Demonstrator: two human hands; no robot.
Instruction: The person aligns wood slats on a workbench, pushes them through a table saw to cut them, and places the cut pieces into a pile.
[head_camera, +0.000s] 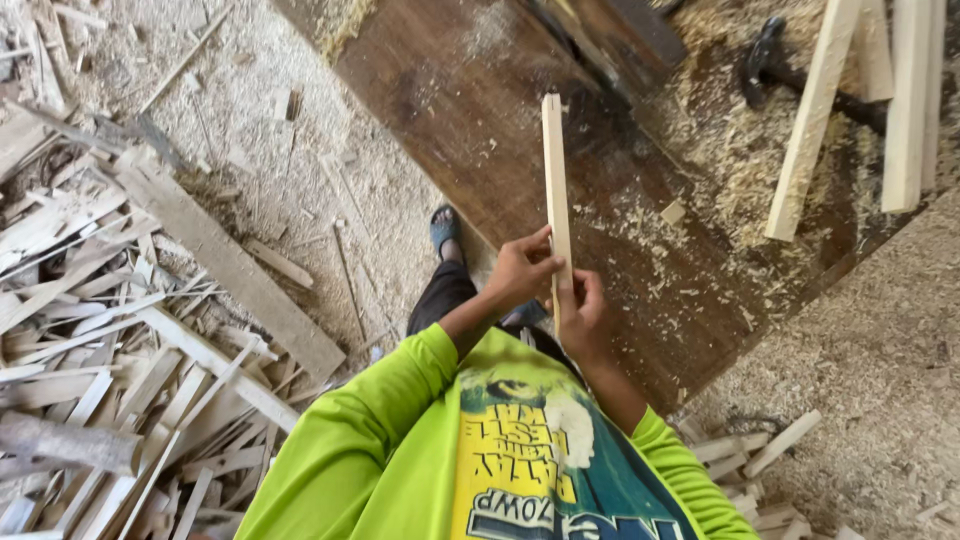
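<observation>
Wood strip held upright in both hands

Hands meet at the centre of the frame around a thin, pale wood strip (555, 190). The left hand (520, 272) is closed on the strip's lower part from the left side, thumb and fingers pinching its edge. The right hand (582, 312) sits just below and to the right, fingers wrapped on the strip's bottom end — the two hands are almost touching. The strip runs nearly straight up the picture from the hands to a squared end in the upper middle, over a dark wooden workbench (480, 110) that crosses the frame diagonally and is strewn with shavings.

On the bench in the upper right lie several longer pale battens (812, 110), leaning side by side, and beside them a dark tool (765, 55) half buried in sawdust. A small offcut block (673, 212) rests on the bench just right of the strip.

Left of the frame, a heap of scrap wood slats (110, 380) covers the sawdust floor, with one broad grey plank (235, 270) lying across it. A foot in a blue sandal (444, 230) shows beside the bench edge — above the person's lime-green sleeves (370, 420).
</observation>
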